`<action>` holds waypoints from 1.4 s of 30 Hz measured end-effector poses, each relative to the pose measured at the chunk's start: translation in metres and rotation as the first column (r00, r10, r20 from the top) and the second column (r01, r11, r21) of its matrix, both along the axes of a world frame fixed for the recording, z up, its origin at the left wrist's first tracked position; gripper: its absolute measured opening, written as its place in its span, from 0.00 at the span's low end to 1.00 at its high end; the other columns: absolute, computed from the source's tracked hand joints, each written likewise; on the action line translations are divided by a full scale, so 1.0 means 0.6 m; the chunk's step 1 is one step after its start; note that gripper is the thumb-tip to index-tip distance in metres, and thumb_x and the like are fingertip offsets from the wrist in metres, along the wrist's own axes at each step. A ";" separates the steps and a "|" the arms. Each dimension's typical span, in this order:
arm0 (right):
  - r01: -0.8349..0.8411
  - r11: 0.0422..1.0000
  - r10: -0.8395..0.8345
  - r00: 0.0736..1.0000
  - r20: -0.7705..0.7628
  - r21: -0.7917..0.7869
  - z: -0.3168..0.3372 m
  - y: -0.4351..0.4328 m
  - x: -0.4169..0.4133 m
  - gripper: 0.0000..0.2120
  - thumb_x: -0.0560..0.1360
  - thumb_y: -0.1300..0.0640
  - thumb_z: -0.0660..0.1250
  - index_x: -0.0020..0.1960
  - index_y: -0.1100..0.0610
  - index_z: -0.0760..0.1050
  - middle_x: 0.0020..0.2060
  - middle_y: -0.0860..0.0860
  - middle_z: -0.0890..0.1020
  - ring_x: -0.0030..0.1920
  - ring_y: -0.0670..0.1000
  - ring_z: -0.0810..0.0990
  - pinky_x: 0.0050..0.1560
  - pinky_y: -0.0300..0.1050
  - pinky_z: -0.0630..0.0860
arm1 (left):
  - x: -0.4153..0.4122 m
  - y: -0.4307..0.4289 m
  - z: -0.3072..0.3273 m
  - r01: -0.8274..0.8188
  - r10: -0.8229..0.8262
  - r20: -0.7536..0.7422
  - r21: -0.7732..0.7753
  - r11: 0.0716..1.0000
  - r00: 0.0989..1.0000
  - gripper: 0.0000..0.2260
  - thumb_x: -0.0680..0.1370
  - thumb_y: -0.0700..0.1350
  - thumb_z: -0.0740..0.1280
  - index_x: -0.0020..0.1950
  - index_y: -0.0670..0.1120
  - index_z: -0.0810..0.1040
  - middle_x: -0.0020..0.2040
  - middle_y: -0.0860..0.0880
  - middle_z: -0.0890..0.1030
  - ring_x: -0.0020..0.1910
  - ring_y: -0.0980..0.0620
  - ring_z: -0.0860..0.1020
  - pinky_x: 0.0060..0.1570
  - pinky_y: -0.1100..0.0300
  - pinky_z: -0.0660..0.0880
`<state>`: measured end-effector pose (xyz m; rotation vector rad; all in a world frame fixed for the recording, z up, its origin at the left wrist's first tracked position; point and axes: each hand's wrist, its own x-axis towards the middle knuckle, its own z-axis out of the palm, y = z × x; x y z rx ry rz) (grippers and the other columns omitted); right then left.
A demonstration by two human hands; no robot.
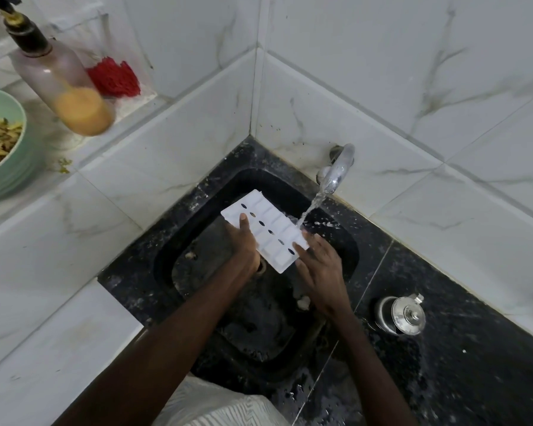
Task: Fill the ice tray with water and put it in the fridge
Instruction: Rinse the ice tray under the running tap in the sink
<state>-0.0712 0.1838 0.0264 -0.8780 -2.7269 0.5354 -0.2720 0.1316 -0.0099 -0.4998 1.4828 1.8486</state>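
A white plastic ice tray (266, 222) with two rows of compartments is held over the black sink (197, 210), tilted. My left hand (243, 245) grips its near left edge, thumb on top. My right hand (319, 265) holds the tray's right end, thumb on the top face. Water runs from the chrome tap (336, 170) on the wall and lands on the tray's far right edge.
A steel lidded pot (400, 315) stands on the black counter at the right. On the white ledge at the left are a green bowl (3, 149) of food, a soap bottle (62, 84) and a red scrubber (114, 78). Tiled walls meet behind the sink.
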 end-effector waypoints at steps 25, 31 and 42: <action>-0.350 0.910 0.414 0.772 0.483 -0.221 -0.014 -0.006 -0.178 0.35 0.80 0.35 0.34 0.83 0.43 0.55 0.84 0.45 0.50 0.84 0.58 0.42 0.80 0.66 0.47 | -0.012 -0.064 -0.048 0.194 -0.186 0.090 -0.087 0.977 0.978 0.12 0.86 0.47 0.61 0.57 0.40 0.78 0.49 0.41 0.82 0.42 0.46 0.82 0.40 0.55 0.79; -0.317 0.930 0.368 0.815 0.449 -0.186 -0.018 -0.021 -0.179 0.40 0.77 0.32 0.32 0.84 0.46 0.56 0.84 0.41 0.49 0.84 0.55 0.41 0.81 0.67 0.44 | -0.027 -0.084 -0.057 0.060 -0.059 0.074 -0.010 0.998 0.995 0.22 0.83 0.50 0.65 0.71 0.36 0.74 0.67 0.35 0.78 0.61 0.37 0.80 0.63 0.41 0.76; -0.252 0.943 0.326 0.836 0.442 -0.218 -0.006 -0.039 -0.202 0.54 0.67 0.23 0.19 0.84 0.43 0.50 0.84 0.46 0.41 0.83 0.56 0.38 0.80 0.66 0.43 | -0.052 -0.096 -0.004 0.062 -0.059 0.083 -0.029 0.998 0.995 0.17 0.85 0.47 0.63 0.68 0.37 0.76 0.61 0.37 0.82 0.53 0.40 0.83 0.47 0.50 0.82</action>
